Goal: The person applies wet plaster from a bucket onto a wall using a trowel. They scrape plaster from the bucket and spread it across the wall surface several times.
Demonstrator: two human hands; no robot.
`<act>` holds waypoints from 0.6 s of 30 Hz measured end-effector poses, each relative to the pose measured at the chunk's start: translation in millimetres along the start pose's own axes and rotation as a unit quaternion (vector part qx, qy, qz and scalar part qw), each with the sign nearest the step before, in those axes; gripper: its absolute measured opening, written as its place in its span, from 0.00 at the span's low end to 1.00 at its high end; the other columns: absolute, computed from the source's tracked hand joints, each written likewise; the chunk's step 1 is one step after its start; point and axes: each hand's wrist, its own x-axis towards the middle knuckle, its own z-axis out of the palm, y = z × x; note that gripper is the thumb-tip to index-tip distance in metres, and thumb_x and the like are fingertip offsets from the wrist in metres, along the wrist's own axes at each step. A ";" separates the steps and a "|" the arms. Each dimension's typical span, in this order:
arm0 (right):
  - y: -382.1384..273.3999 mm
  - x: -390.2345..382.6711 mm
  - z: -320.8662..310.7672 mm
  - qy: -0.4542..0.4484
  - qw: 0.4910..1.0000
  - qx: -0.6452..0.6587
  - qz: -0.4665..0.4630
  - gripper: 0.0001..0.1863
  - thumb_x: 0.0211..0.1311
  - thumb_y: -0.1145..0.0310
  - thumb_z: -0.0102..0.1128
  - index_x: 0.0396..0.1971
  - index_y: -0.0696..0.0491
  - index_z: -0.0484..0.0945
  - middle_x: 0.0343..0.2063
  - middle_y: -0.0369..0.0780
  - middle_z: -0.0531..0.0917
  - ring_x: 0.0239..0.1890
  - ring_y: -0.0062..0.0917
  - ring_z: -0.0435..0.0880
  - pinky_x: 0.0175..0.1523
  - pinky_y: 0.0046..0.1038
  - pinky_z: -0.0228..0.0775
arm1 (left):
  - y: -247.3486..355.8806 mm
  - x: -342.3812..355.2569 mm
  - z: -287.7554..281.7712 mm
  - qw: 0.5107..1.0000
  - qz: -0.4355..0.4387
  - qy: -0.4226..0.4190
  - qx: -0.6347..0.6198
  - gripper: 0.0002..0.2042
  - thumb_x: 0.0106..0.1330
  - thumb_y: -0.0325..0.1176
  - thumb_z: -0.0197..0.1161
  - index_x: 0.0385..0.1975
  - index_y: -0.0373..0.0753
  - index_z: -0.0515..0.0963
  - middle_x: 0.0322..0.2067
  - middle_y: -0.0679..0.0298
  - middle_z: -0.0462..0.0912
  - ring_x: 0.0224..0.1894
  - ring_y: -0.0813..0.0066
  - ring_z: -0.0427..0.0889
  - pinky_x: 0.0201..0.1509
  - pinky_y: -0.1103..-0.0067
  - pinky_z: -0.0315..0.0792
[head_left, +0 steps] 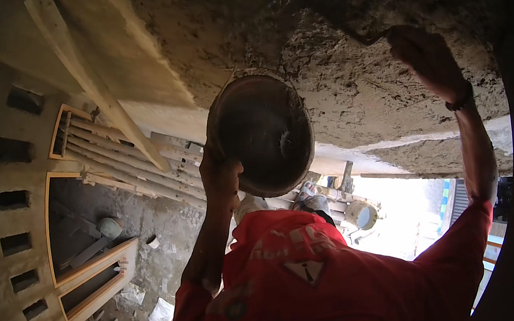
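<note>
My left hand [221, 178] grips the rim of a round, dark basin [257, 137], thumb over its edge. The basin is tilted so that its inside faces up, and a small pale smear shows on its inner wall. At the upper right, my right hand [424, 59] is closed around the handle of a trowel [366, 39] with a bent metal neck. Its blade is lost in shadow close to the rough, mortar-covered wall [354, 96]. The mortar surface looks wet and uneven, with ridges and pits.
Beneath my feet [307, 193] are wooden poles [146, 177] forming a scaffold. A plank [92, 79] leans at the upper left. Far below, a floor [177, 245] holds scattered debris. A bucket [362, 216] stands near the poles. Framed openings [49, 225] line the left wall.
</note>
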 end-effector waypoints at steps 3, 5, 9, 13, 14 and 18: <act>-14.6 -13.3 -35.7 0.066 0.998 0.005 0.004 0.15 0.66 0.64 0.55 0.48 0.56 0.77 0.30 0.39 0.84 0.30 0.19 0.83 0.33 0.22 0.73 | -8.0 1.9 -2.4 1.000 -0.005 -0.009 0.005 0.34 0.38 0.17 0.52 0.55 0.32 0.68 0.44 0.62 0.74 0.45 0.72 0.74 0.45 0.79 0.71; -29.6 -25.4 -32.0 0.018 1.000 0.019 0.002 0.14 0.62 0.67 0.58 0.47 0.56 0.77 0.32 0.39 0.84 0.31 0.21 0.83 0.35 0.24 0.74 | -7.5 2.6 2.3 1.000 -0.008 -0.027 0.009 0.34 0.38 0.17 0.51 0.55 0.32 0.68 0.45 0.62 0.74 0.45 0.72 0.74 0.46 0.80 0.70; -14.7 -40.5 44.4 -0.125 0.982 -0.049 -0.136 0.11 0.55 0.66 0.62 0.38 0.52 0.76 0.30 0.40 0.76 0.31 0.33 0.78 0.37 0.33 0.71 | -3.9 -5.0 13.6 0.999 0.015 -0.038 0.027 0.35 0.38 0.17 0.51 0.57 0.32 0.67 0.46 0.63 0.74 0.46 0.73 0.74 0.47 0.81 0.69; 5.0 -68.1 114.8 -0.053 0.937 -0.279 -0.201 0.11 0.56 0.66 0.58 0.39 0.50 0.75 0.27 0.40 0.71 0.28 0.30 0.77 0.28 0.30 0.70 | -23.1 -3.6 29.2 0.990 0.086 -0.061 0.090 0.37 0.37 0.17 0.50 0.59 0.33 0.66 0.50 0.63 0.74 0.45 0.75 0.74 0.48 0.83 0.68; 7.9 -68.8 128.3 -0.031 0.925 -0.308 -0.222 0.11 0.56 0.67 0.57 0.40 0.51 0.75 0.27 0.39 0.71 0.28 0.29 0.77 0.26 0.29 0.70 | -22.4 -4.8 30.2 0.987 0.091 -0.058 0.119 0.36 0.38 0.18 0.52 0.59 0.34 0.66 0.48 0.60 0.76 0.45 0.71 0.76 0.49 0.80 0.69; 22.2 -77.1 180.2 -0.068 0.928 -0.295 -0.218 0.12 0.55 0.66 0.57 0.41 0.51 0.77 0.23 0.37 0.73 0.27 0.28 0.76 0.26 0.29 0.71 | -23.1 -12.7 42.2 0.979 0.094 -0.043 0.175 0.35 0.40 0.21 0.57 0.58 0.35 0.67 0.45 0.50 0.79 0.47 0.58 0.79 0.52 0.72 0.70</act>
